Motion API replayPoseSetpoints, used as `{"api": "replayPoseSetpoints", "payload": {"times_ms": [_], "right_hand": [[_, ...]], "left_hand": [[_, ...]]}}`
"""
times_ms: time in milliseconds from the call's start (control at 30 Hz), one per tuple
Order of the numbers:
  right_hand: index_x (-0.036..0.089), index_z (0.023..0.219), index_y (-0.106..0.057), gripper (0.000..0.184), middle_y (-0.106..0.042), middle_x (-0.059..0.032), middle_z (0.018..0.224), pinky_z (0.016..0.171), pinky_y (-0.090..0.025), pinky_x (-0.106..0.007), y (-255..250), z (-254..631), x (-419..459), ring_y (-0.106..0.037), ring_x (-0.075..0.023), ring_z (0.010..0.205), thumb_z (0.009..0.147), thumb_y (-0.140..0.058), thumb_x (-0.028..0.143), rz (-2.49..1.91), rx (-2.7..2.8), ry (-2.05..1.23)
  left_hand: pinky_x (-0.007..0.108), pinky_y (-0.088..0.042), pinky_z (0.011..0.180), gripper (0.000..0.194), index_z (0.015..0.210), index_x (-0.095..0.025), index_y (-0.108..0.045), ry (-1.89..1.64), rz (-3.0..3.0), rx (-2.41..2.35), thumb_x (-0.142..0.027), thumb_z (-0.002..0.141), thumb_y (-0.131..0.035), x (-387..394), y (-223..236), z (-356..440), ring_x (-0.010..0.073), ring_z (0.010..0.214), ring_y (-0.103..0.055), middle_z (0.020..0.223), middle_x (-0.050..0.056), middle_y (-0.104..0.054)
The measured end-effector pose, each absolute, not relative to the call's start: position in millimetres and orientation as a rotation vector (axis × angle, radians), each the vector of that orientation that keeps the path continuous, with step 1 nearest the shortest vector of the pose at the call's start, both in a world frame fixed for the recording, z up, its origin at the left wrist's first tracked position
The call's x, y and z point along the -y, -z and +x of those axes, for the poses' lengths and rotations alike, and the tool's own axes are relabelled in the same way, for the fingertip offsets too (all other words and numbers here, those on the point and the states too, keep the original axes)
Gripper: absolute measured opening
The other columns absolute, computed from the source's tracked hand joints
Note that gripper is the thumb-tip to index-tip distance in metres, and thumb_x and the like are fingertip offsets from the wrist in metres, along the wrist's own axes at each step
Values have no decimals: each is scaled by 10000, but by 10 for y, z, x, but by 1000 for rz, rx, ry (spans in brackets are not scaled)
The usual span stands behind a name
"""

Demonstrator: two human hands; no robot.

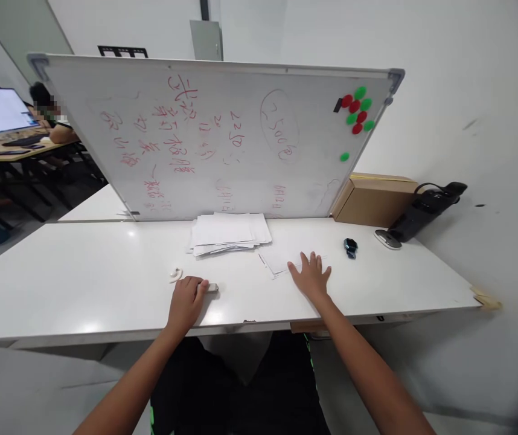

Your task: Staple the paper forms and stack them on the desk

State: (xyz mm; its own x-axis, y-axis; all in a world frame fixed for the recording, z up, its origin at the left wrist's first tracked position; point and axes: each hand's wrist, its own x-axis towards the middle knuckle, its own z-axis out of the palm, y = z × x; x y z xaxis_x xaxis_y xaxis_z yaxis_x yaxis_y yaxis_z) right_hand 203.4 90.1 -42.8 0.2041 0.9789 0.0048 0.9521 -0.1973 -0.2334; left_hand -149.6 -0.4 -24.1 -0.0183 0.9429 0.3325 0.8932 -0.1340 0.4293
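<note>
In the head view my left hand [187, 300] rests on the white desk [82, 272], its fingers curled round a small light-grey object [214, 287]. Only one end of that object sticks out past the thumb, so its kind does not show. Just beyond these fingers lies a small white curved item [175, 275]. My right hand [311, 278] is pressed flat with fingers spread. Under and beside it are thin dark lines and a short red mark [263, 261]; whether they are on a sheet or on the desk I cannot tell.
A stack of white paper [229, 232] lies before a leaning whiteboard [186, 139] with red writing and round magnets. To the right are a smartwatch [350, 248], a computer mouse [388, 239], a black bottle [426, 211] and a cardboard box [374, 199]. Another person [62, 130] sits at far left.
</note>
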Motion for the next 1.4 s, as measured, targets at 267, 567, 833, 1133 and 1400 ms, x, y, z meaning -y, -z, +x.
{"api": "replayPoseSetpoints", "payload": {"times_ms": [267,567,833,1133,1400], "right_hand": [[192,1478,-323,694,-181,-167,1583,1109,-56,-610,364,2009,-843,-87,-335,1460,927,-220,601,-2283,1847,-213],[172,1439,-370,627,-239,-196,1549,1089,-62,-643,418,2012,-772,-118,-346,1447,949,-231,537,-2280,1895,-66],[134,1512,-208,717,-97,-186,1595,1098,-63,-638,249,1972,-817,29,-341,1467,941,-210,568,-2330,1935,-155],[184,1507,-255,692,-132,-169,1593,1100,-29,-638,260,1999,-782,-2,-325,1468,943,-195,581,-2328,1979,-205],[238,1402,-468,588,-289,-157,1546,1098,-93,-637,428,2084,-801,-152,-327,1442,954,-254,553,-2173,1902,-175]], "left_hand": [[391,-389,846,396,845,-201,-601,-802,2103,-2020,-437,979,-312,-2,220,-1500,249,897,-566,872,69,-646],[424,-392,861,291,856,-223,-596,-793,2075,-1995,-393,949,-379,-2,224,-1513,258,913,-575,884,56,-664],[454,-420,882,269,903,-229,-629,-693,1938,-2045,-365,917,-398,2,75,-1462,285,954,-588,920,77,-670],[509,-419,869,243,875,-273,-622,-707,1965,-2037,-358,918,-398,-17,77,-1475,296,912,-586,892,71,-664],[414,-404,831,338,731,-213,-540,-822,2105,-2066,-398,957,-372,-12,224,-1452,239,820,-543,764,70,-598]]}}
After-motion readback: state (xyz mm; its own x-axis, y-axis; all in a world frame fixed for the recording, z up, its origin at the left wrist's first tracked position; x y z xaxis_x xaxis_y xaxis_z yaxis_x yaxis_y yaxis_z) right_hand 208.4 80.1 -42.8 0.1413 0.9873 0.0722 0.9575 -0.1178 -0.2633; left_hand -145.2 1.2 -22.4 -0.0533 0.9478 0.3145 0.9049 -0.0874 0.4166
